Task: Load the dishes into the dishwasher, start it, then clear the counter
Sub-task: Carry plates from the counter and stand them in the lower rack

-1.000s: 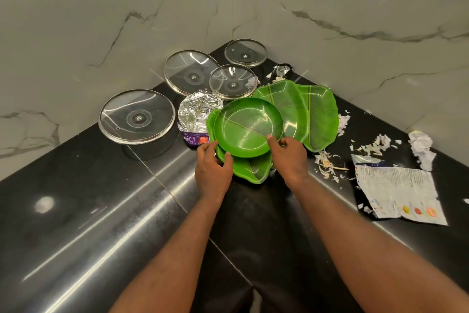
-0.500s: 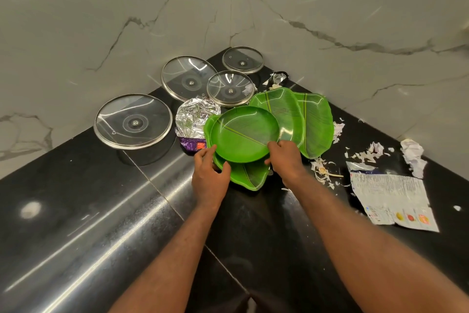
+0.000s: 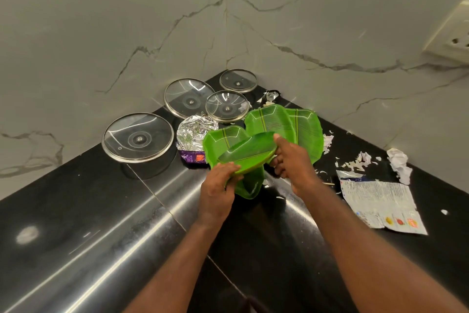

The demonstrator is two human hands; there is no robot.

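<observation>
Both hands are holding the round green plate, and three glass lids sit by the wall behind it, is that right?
Not three: the head view shows four glass lids by the wall. The left hand and right hand do hold the round green plate.

Print on the purple wrapper (image 3: 193,159) and flattened packet (image 3: 380,204) is unreadable.

The tabletop (image 3: 101,236) is glossy, polished black stone. The green plates (image 3: 250,154) look like smooth, shiny plastic; the lids (image 3: 138,137) are clear glass with metal rims. The foil (image 3: 195,130) is crinkled and silvery.
</observation>
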